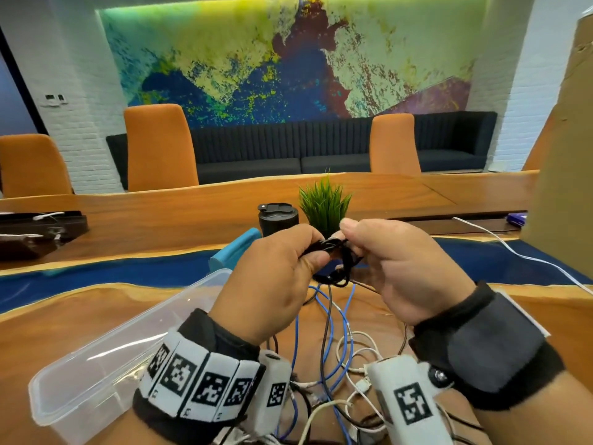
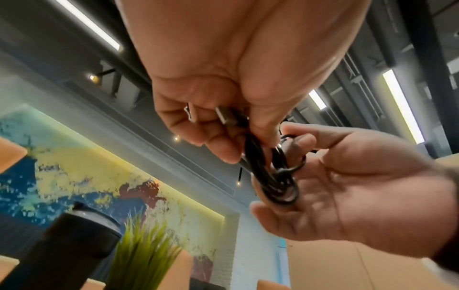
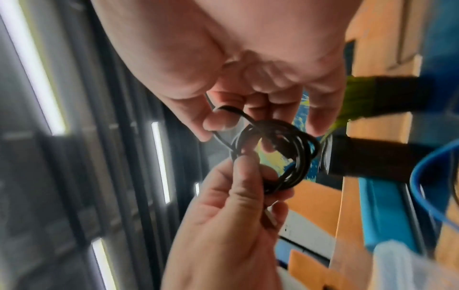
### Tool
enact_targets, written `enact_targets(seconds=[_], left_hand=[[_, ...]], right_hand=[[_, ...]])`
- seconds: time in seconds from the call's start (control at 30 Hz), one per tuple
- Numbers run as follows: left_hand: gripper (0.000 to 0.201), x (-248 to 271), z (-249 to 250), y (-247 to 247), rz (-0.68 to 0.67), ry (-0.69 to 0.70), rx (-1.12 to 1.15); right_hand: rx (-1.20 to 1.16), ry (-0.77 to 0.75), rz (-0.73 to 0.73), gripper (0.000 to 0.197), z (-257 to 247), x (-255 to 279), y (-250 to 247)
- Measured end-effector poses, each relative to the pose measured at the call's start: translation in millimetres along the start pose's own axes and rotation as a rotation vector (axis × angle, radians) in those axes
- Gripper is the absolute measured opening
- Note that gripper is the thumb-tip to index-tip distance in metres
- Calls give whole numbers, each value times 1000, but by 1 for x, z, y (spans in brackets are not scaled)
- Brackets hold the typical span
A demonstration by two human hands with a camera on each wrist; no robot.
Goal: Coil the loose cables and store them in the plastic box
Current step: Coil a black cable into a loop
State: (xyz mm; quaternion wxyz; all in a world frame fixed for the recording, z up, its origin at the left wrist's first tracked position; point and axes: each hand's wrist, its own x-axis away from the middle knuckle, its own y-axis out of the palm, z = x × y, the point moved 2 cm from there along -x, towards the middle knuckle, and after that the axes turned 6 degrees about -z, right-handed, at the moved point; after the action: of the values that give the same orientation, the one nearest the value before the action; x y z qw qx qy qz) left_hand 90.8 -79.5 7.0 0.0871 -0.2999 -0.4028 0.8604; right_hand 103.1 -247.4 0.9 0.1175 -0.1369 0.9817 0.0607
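Note:
A black cable (image 1: 333, 261), wound into a small coil, hangs between both hands above the table. My left hand (image 1: 308, 248) grips one side of the coil (image 2: 275, 176), and the silver plug (image 2: 224, 115) lies against its fingers. My right hand (image 1: 351, 239) pinches a strand of the coil (image 3: 285, 153) between thumb and fingers. The clear plastic box (image 1: 96, 358) stands on the table at the lower left and looks empty. Loose blue cables (image 1: 348, 319) and white cables (image 1: 356, 348) lie tangled on the wood under my wrists.
A black tumbler (image 1: 277, 220), a green potted plant (image 1: 324, 203) and a blue lid (image 1: 234, 248) stand behind the hands. A white cable (image 1: 513, 248) runs off right, beside a cardboard sheet (image 1: 564, 155). A dark tray (image 1: 38, 229) sits far left.

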Motion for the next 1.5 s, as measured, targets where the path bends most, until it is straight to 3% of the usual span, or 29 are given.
enact_targets(seconds=[0.07, 0.2, 0.23, 0.27, 0.33, 0.37, 0.4, 0.53, 0.63, 0.7, 0.8, 0.87, 0.93, 1.07, 1.2, 1.23, 1.3, 1.37, 1.5], left_hand=[[7, 0, 1, 0, -40, -16, -118], [12, 0, 5, 2, 14, -6, -296], [13, 0, 4, 3, 28, -22, -336], [13, -1, 3, 3, 35, -42, -366], [13, -1, -1, 2, 36, -66, -359], [13, -1, -2, 0, 29, -62, -323], [13, 0, -3, -1, 19, -44, -291], [14, 2, 3, -2, -20, 87, -283], [8, 3, 8, 0, -45, 123, -224], [5, 2, 5, -1, -79, 72, -46], [28, 1, 4, -5, -64, 40, 341], [38, 0, 4, -4, -32, 38, 490], [33, -1, 2, -3, 56, 34, 449], [15, 0, -5, -8, 135, 29, 79], [10, -3, -10, -3, 170, -44, -74], [10, -3, -10, -3, 183, -51, -78], [7, -2, -8, -3, 222, -54, -2], [6, -1, -3, -4, 292, -40, 82], [11, -1, 4, 1, 371, -50, 428]], right_hand=[[321, -73, 40, 58, -2, 2, 7], [900, -171, 166, 48, -11, 7, 10], [917, -135, 165, 47, -12, 6, 9], [762, -52, 137, 47, -10, 5, 7], [226, 146, 21, 42, -7, 4, 6], [50, 200, -22, 39, -6, 4, 4], [33, 196, -41, 36, -7, 4, 1], [359, -15, -103, 28, -15, 9, 2], [475, -120, -131, 26, -19, 10, 1], [444, -161, -66, 20, -20, 8, -6], [365, -164, 55, 13, -14, 1, -21], [395, -134, 30, 9, -6, -2, -22], [475, -96, -78, 9, 0, -3, -17], [537, -60, -184, 12, -4, 0, -8], [654, -353, 145, 15, -20, 7, -5], [652, -436, 168, 13, -24, 9, -2], [736, -506, 123, 9, -23, 12, 6], [901, -484, 115, 10, -13, 11, 12], [1135, -472, 221, 24, 0, 10, 20]])
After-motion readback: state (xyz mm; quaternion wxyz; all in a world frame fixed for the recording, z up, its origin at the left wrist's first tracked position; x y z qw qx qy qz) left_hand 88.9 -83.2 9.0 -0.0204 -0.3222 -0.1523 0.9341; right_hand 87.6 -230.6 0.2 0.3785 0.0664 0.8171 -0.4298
